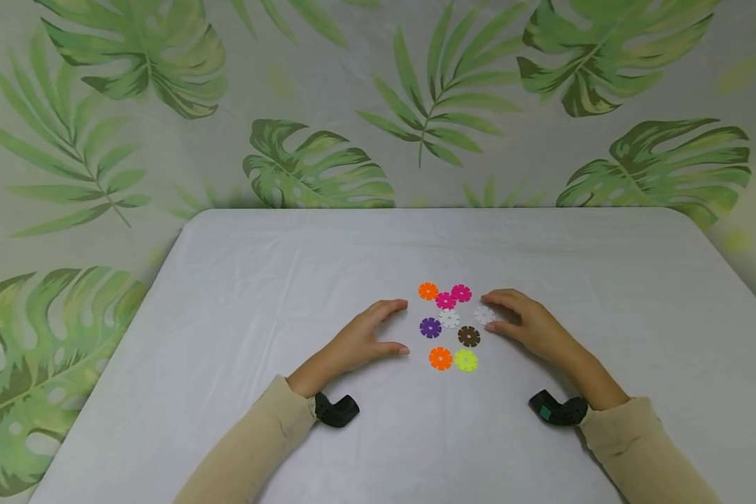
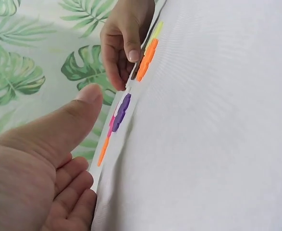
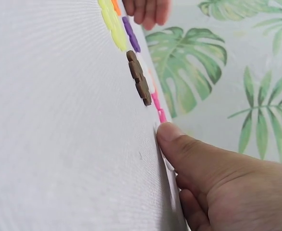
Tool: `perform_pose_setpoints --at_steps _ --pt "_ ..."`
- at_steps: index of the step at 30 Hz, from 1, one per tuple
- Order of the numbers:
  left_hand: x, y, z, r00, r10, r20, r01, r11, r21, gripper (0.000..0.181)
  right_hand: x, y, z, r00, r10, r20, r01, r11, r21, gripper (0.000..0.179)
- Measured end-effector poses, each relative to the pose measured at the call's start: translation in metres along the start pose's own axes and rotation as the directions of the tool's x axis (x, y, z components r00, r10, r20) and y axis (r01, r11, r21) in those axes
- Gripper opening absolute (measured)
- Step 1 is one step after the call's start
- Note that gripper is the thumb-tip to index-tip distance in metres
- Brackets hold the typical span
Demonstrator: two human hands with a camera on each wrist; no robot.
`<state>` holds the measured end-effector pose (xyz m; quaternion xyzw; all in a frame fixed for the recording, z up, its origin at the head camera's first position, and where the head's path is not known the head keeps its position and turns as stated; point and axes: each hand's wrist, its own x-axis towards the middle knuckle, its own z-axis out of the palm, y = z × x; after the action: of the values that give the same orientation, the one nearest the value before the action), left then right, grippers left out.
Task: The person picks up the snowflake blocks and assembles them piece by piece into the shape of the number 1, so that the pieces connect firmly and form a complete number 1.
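Note:
Several flat, notched plastic snowflake discs lie on the white table. Left of them, my left hand [image 1: 360,339] is spread, its thumb and fingers apart, with nothing between them; the purple disc [image 1: 430,327] is nearest to it. On the right side, my right hand [image 1: 529,325] has its thumb and fingers at either side of a white disc [image 1: 484,316]. Between the hands lie another white disc [image 1: 449,318], a brown disc [image 1: 469,337] and two pink discs, one [image 1: 445,300] overlapping the other [image 1: 461,292]. In the right wrist view, the thumb [image 3: 172,134] hides most of the white disc.
An orange disc [image 1: 428,291] lies at the back of the group. Another orange disc [image 1: 440,358] and a yellow disc [image 1: 466,360] lie at its front. The table [image 1: 258,280] has a white cover, and a leaf-patterned cloth [image 1: 327,84] hangs behind it.

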<state>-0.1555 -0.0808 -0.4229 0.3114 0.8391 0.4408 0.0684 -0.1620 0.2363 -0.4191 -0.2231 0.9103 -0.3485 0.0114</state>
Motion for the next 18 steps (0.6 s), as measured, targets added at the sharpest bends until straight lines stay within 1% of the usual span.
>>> perform_pose_setpoints --at_steps 2,5,10,18 --pt "0.002 -0.001 0.002 1.0 -0.002 0.006 0.002 1.0 0.021 0.07 0.0 0.001 0.0 1.0 0.009 0.001 -0.009 1.0 0.005 0.045" --pt "0.005 -0.001 0.005 1.0 0.011 0.011 -0.012 0.998 0.06 0.067 0.0 0.002 0.001 1.0 0.019 0.001 -0.019 1.0 0.014 0.041" --pt "0.013 0.001 0.011 1.0 0.025 0.001 -0.025 0.993 0.117 0.062 0.001 0.002 0.001 1.0 0.014 -0.006 -0.014 1.0 0.023 0.038" --pt "0.023 0.005 0.021 0.999 -0.013 -0.03 0.019 0.978 0.206 0.055 0.001 0.003 0.002 1.0 -0.008 -0.021 0.009 0.999 0.036 0.034"
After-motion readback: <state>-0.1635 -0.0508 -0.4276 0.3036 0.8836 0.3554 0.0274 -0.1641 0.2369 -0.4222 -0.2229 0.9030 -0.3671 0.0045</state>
